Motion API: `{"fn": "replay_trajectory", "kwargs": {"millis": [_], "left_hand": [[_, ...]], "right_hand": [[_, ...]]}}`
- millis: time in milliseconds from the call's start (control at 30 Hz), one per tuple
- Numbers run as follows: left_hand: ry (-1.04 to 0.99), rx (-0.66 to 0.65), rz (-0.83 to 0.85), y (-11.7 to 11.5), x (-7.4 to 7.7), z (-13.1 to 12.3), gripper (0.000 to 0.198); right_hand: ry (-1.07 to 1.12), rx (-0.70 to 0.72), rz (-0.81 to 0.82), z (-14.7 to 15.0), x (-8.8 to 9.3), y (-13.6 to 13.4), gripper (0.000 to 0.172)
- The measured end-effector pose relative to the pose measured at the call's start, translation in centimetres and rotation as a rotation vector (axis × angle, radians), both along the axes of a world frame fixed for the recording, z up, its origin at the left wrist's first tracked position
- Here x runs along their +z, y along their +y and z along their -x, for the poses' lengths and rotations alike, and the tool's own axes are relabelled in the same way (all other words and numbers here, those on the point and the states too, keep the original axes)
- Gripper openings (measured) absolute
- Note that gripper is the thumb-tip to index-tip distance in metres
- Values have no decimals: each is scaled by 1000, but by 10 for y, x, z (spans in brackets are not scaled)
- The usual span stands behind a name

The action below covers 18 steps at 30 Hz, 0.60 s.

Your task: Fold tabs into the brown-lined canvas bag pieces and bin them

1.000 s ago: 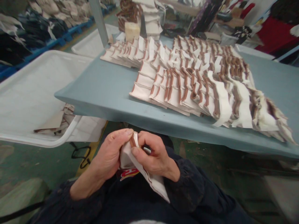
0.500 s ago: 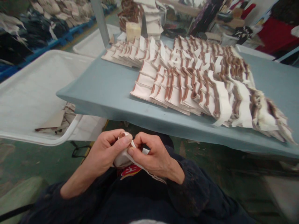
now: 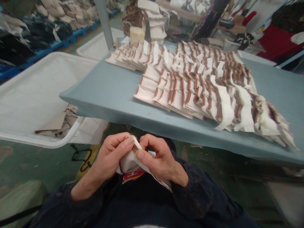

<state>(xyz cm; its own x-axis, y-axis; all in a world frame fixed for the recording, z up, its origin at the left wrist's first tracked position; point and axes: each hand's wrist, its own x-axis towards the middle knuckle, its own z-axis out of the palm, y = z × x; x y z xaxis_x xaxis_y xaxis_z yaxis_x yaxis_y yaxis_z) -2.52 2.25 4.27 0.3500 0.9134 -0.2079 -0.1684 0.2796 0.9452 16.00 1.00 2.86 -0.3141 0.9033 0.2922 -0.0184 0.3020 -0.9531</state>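
Note:
Both my hands meet low in front of my body, below the table edge. My left hand (image 3: 111,156) and my right hand (image 3: 158,160) pinch one small white fabric piece with brown trim (image 3: 130,163); its tail hangs under my right palm. The fingers of both hands are closed on it. On the blue-grey table (image 3: 106,91) above lie overlapping rows of the same white and brown pieces (image 3: 194,85), spread from the middle to the right edge.
A large white tub (image 3: 30,98) stands left of the table, with flat scraps (image 3: 57,122) by its near rim. A metal post (image 3: 105,23) rises behind the table. Stacks of pieces (image 3: 152,22) sit at the far end. Dark garments (image 3: 28,31) pile up far left.
My hands stayed together at my lap, working the folded piece between the fingertips. Its hanging tail has shortened and the brown edge shifted. The view moved slightly.

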Motion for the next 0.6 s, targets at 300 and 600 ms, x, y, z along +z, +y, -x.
{"fn": "replay_trajectory", "kwargs": {"millis": [300,600], "left_hand": [[504,34,-547,5,14,-2,39],[570,18,-551,4,20,-6,47]], "right_hand": [[-316,-131,324,-2,10,-1,34],[-184,-195,365,10,4,-10,45]]}}
